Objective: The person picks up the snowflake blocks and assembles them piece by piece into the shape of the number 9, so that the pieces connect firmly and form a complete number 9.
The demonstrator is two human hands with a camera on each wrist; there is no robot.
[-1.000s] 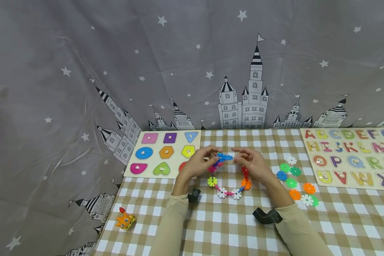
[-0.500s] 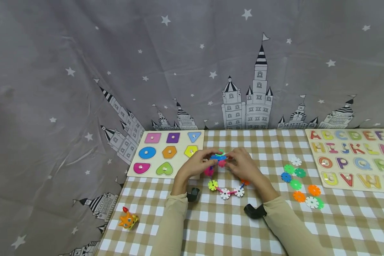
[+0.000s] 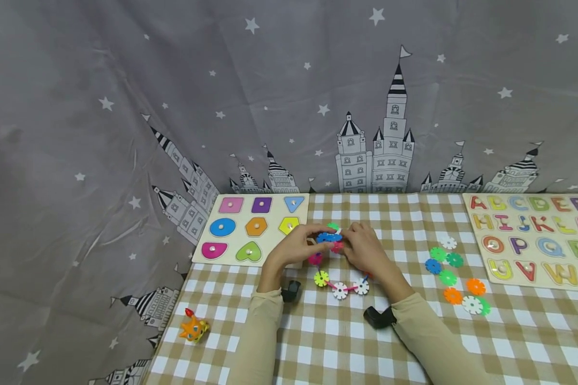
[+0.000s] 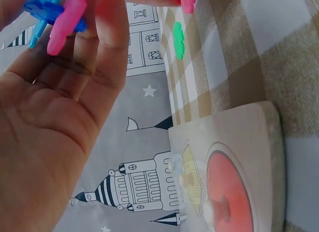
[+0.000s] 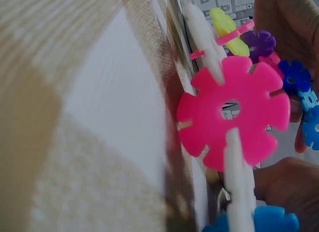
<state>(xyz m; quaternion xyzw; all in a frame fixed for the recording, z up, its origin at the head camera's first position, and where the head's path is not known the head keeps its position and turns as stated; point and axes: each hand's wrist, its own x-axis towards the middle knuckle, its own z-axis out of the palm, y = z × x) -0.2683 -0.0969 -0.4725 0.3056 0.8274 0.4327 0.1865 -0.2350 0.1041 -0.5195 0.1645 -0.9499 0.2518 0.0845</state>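
Slotted plastic snowflake discs form a colourful chain (image 3: 339,290) that curves below both hands in the head view. With thumb and fingers, my left hand (image 3: 294,247) pinches its blue discs (image 3: 325,238) at the left end. In the left wrist view, blue and pink discs (image 4: 67,25) sit at those fingertips. Opposite it, my right hand (image 3: 365,248) has curled fingers close to the blue discs and grips the chain's right end, mostly hidden under the hand. A pink disc (image 3: 337,247) and a green disc (image 3: 333,226) show between the hands. The right wrist view shows a large pink disc (image 5: 249,117) joined to white ones.
Loose snowflake discs (image 3: 447,277) lie to the right. A shape puzzle board (image 3: 236,251) is at the back left, an alphabet puzzle board (image 3: 503,277) at the back right. A small orange toy figure (image 3: 194,328) stands at the front left on the checked cloth (image 3: 327,342).
My right hand has moved left until its fingers came close to the left hand's blue discs. The left hand keeps its pinch. The head view has shifted slightly.
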